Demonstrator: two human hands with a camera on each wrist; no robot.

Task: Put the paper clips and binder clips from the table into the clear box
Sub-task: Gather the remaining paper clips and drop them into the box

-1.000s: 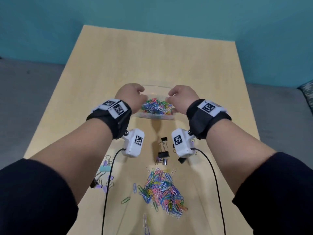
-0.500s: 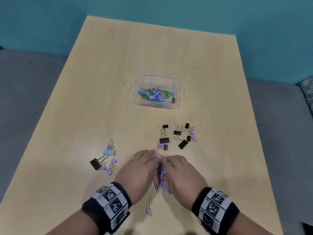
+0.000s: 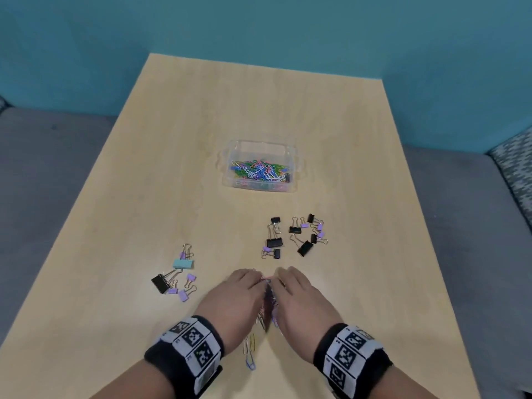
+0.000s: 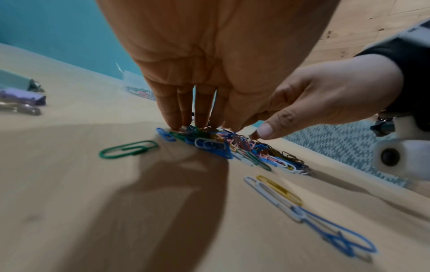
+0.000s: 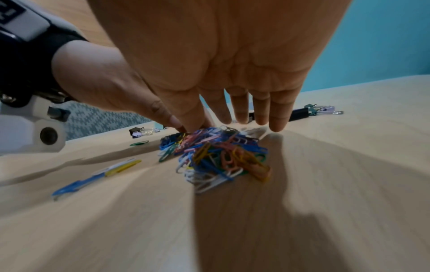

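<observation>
Bright even overhead light, soft shadows under palms, wrist views blurred, edges warped

The left hand (image 4: 204, 60) is reaching down with straight fingers (image 4: 171, 112), their tips touching the far edge of a pile of coloured paper clips (image 4: 223, 145). The right hand (image 4: 325, 99) is pressing in from the other side, its thumb touching the pile. A green paper clip (image 4: 128, 149) is lying just beside the fingertips; linked white, yellow and blue clips (image 4: 302, 211) are lying nearer the wrist.
</observation>
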